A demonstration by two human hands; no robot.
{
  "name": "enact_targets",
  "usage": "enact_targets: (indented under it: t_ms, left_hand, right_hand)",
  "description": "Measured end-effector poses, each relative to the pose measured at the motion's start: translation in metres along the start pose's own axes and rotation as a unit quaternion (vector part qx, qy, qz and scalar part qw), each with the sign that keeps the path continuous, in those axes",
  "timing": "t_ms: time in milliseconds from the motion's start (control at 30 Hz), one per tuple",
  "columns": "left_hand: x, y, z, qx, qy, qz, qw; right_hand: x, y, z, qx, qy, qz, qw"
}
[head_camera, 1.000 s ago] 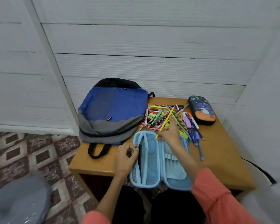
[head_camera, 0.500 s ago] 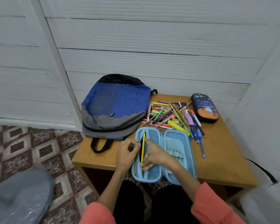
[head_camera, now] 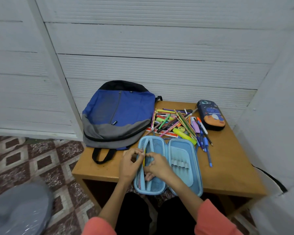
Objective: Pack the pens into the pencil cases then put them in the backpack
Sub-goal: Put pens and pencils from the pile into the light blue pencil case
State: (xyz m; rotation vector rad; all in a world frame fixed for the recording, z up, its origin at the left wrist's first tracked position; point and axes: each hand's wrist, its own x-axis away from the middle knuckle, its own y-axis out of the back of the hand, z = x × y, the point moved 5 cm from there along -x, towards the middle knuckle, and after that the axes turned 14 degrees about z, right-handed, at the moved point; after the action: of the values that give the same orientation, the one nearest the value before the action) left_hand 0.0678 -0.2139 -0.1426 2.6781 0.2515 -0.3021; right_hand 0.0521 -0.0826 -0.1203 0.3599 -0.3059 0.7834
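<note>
- Left hand [head_camera: 130,164]: fingers pinch the mesh pocket [head_camera: 157,144] edge of the open light blue pencil case [head_camera: 182,150].
- Right hand [head_camera: 158,166]: fingers pinch a yellow pencil [head_camera: 144,160], just beside the left fingertips, in that pocket.
- Loose pens [head_camera: 173,122] lie beyond both hands' fingertips.

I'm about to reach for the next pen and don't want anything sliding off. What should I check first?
1. Light blue case lies open: ok.
2. Case fully on the table: not ok, its near end overhangs the front edge.
3. Left hand pinches the mesh pocket edge open: ok.
4. Yellow pencil fully inside the pocket: cannot tell; the right hand pinches it and hides most of it.
5. Pen pile reachable: ok, it lies just beyond the case.
</note>
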Motion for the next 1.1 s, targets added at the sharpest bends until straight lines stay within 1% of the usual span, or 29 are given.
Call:
enact_targets:
  t_ms: [200,333,400,500,600,700,733,800,933,1033,1100]
  left_hand:
    - [0.002,0.001,0.000,-0.009,0.003,0.000,1.000]
    - [0.003,0.001,-0.002,-0.011,0.012,-0.004,1.000]
    - [0.003,0.001,-0.002,-0.008,0.023,-0.003,1.000]
    - [0.003,0.000,-0.001,-0.007,0.039,-0.003,0.999]
    - [0.003,0.000,-0.001,-0.001,0.040,-0.006,0.999]
    - [0.003,0.000,-0.002,-0.002,0.041,-0.010,0.999]
    - [0.003,0.000,-0.002,-0.004,0.042,-0.011,0.999]
    - [0.003,0.000,-0.002,-0.004,0.043,-0.011,0.999]
    - [0.004,0.000,-0.004,0.008,0.035,-0.010,0.999]
    - [0.005,0.000,-0.007,0.020,0.024,-0.019,0.999]
    - [0.003,0.000,-0.008,0.020,0.023,-0.019,0.999]
  right_hand:
    - [-0.001,-0.001,-0.002,0.030,-0.001,0.002,1.000]
    - [0.003,0.012,0.002,-0.008,-0.007,0.032,0.999]
    - [0.005,0.033,0.008,-0.020,-0.003,-0.001,1.000]
    - [0.007,0.083,0.013,-0.008,0.013,-0.122,0.992]
    - [0.006,0.138,0.012,0.079,0.025,-0.266,0.961]
    - [0.005,0.174,0.007,0.203,-0.017,-0.346,0.916]
    - [0.004,0.182,0.006,0.243,-0.029,-0.359,0.901]
    - [-0.001,0.190,0.004,0.314,-0.055,-0.359,0.877]
    - [-0.008,0.197,-0.001,0.400,-0.103,-0.347,0.842]
    - [-0.011,0.197,-0.004,0.423,-0.120,-0.341,0.831]
    - [-0.010,0.196,-0.002,0.408,-0.095,-0.370,0.829]
